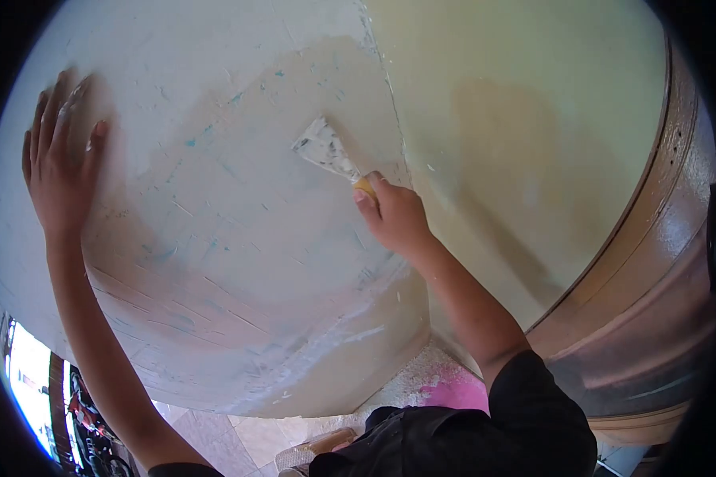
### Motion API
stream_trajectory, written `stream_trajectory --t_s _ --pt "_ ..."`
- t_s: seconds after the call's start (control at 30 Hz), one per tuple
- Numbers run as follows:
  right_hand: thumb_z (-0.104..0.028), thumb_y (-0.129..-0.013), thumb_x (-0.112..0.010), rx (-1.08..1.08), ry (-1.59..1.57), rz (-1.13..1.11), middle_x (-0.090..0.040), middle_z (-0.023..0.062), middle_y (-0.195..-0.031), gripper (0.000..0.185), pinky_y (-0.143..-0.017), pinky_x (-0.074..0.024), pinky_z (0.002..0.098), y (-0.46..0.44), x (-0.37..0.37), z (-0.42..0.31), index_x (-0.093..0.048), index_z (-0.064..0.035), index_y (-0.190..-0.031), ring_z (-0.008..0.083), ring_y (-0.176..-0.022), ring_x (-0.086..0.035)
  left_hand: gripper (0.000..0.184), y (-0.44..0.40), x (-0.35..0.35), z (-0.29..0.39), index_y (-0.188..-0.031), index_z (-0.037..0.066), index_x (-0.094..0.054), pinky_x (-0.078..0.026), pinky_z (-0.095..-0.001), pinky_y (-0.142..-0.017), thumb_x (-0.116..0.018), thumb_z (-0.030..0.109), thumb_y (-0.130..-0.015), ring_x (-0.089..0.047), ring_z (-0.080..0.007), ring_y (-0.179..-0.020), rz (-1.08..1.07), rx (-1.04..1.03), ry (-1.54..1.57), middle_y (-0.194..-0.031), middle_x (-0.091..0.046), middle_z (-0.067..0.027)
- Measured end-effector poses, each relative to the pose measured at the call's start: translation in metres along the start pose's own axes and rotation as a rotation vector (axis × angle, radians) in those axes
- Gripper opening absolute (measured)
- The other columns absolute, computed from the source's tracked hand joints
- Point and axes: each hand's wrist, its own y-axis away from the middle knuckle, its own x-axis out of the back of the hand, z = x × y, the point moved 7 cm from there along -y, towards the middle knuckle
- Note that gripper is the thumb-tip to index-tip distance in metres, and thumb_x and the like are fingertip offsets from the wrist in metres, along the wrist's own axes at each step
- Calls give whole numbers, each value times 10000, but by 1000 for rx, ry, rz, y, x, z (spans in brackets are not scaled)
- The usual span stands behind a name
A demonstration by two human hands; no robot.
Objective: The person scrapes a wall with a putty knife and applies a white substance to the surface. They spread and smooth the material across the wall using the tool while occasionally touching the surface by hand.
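At the wall (pixel 254 215), a scraper (pixel 328 151) is gripped by the right hand (pixel 399 215), left hand (pixel 60 179) spread; scratches (pixel 250 323) and blue flecks (pixel 190 143) are left showing.

Left hand (pixel 60 171) up and open, fingers pointing upward and slightly spread, thumb out; left arm rising long from below. Right hand (pixel 394 211) closing in a grip, thumb and index forward; right forearm angling up and inward, elbow lower and outboard.
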Motion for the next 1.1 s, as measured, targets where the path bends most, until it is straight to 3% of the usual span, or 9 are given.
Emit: stream_trajectory --t_s 0.1,0.2,0.3,0.47,0.63,0.8,0.87,0.97,1.1 --pt "-408 -949 -490 -182 130 -207 -612 201 -646 418 -594 -486 493 49 -42 42 -551 -16 -1079 392 -645 -625 440 2 -1 1 -1335 272 -544 -286 -446 -1143 -527 465 -939 -377 -208 -1383 24 -7 6 -1461 -453 27" --pt "-373 -946 -508 -315 190 -361 -636 168 -707 357 -586 -485 503 201 -103 138 -521 -51 -1100 376 -665 -642 449 2 -2 0 -1356 292 -522 -268 -444 -1152 -506 475 -946 -362 -196 -1391 -20 10 -25 -1476 -433 43" --pt "-353 -936 -526 -415 102 -484 -616 161 -691 302 -589 -488 497 292 -92 159 -509 -69 -1037 380 -657 -634 459 -1 -6 -3 -1367 299 -507 -258 -443 -1156 -482 491 -950 -356 -187 -1394 -38 28 -68 -1481 -425 52" --pt "-336 -931 -535 -183 -46 -148 -624 158 -690 307 -588 -487 488 177 -58 103 -542 -37 -1002 374 -650 -627 471 1 -10 -3 -1372 299 -501 -265 -459 -1150 -458 507 -952 -359 -193 -1393 -26 0 -69 -1481 -425 48" --pt "-326 -926 -544 -106 83 -196 -589 167 -627 320 -525 -465 465 110 -64 48 -531 -7 -955 360 -591 -611 471 3 -9 -3 -1377 298 -497 -271 -478 -1143 -451 503 -956 -371 -197 -1387 54 -27 -14 -1474 -436 42" --pt "-368 -944 -504 -405 215 -590 -635 175 -698 397 -579 -498 480 288 -128 142 -540 -15 -1122 358 -673 -654 465 4 -14 -4 -1376 300 -498 -272 -481 -1142 -453 498 -957 -372 -194 -1386 -18 -38 -67 -1474 -436 41" --pt "-378 -948 -495 -489 235 -715 -644 180 -727 412 -596 -504 486 336 -124 161 -534 -24 -1155 365 -695 -659 464 5 -10 -4 -1388 304 -484 -268 -495 -1143 -445 489 -964 -352 -198 -1397 70 -4 5 -1485 -421 36" --pt "-365 -959 -473 -392 79 -450 -639 196 -775 339 -629 -503 492 323 -100 157 -531 -46 -1057 401 -723 -639 465 5 -11 -4 -1393 313 -476 -265 -506 -1142 -443 489 -964 -346 -204 -1401 62 -5 3 -1490 -414 31" --pt "-335 -958 -479 -261 -34 -150 -614 188 -744 300 -604 -486 483 160 -53 113 -518 -40 -990 411 -685 -612 464 4 -10 -3 -1394 321 -473 -261 -508 -1144 -444 490 -962 -338 -201 -1405 31 -9 -17 -1491 -411 32"
